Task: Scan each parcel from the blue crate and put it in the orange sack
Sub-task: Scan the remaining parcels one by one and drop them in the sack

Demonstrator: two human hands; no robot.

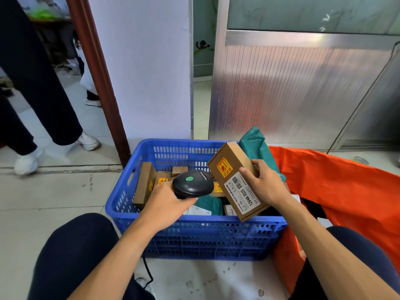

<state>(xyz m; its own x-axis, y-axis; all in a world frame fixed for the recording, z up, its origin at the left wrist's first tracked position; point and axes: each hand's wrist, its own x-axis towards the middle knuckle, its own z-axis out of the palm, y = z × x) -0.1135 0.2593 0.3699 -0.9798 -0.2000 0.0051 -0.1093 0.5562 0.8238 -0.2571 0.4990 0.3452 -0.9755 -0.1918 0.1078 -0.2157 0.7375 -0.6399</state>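
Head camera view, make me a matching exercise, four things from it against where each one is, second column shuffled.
1 barcode scanner
2 labelled cardboard box
3 orange sack
4 teal mailer bag

A held in right hand
B spread to the right of blue crate
C held in left hand
D upright behind the held box

Pairs: 1-C, 2-A, 3-B, 4-D

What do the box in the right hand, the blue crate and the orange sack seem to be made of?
The box in the right hand: brown cardboard, matte, with folded edges and paper labels. The blue crate: moulded plastic, glossy, with slotted walls. The orange sack: thin fabric or woven plastic, probably; it creases softly, but no weave shows.
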